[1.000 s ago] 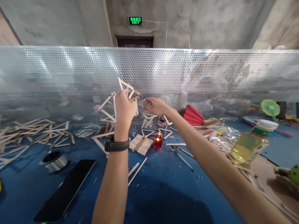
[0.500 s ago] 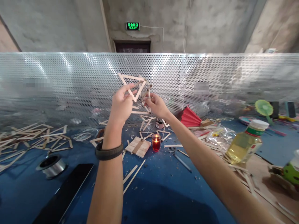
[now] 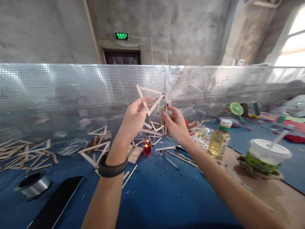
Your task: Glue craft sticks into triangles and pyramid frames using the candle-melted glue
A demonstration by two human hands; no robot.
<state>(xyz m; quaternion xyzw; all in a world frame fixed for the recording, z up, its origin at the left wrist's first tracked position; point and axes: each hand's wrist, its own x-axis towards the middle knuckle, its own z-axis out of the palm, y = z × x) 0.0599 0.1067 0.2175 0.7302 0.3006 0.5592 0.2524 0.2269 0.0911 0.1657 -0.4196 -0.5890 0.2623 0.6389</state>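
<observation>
Between my two hands, above the table, is a frame of jointed wooden sticks (image 3: pixel 156 104) with triangular sections and dark joints. My left hand (image 3: pixel 135 116) is closed, thumb and fingers pinching the frame's left part. On the right, my right hand (image 3: pixel 175 122) pinches the frame's lower right side near a dark joint. Below the hands a lit candle in a red glass (image 3: pixel 146 149) stands on the blue table. Beside it lies a flat wooden piece (image 3: pixel 135 154), partly covered by my left wrist. More stick frames behind the candle are partly hidden by the hands.
A perforated metal screen (image 3: pixel 71 95) runs along the table's back. Stick frames (image 3: pixel 26 154), a wire spool (image 3: pixel 33 184) and a black phone-like slab (image 3: pixel 57 203) lie left. An oil bottle (image 3: pixel 219 140) and a lidded cup with straw (image 3: pixel 265 157) stand right.
My view has turned to the right, bringing the lidded cup and a window into sight. Both hands keep hold of the stick frame, which now appears farther right and lower.
</observation>
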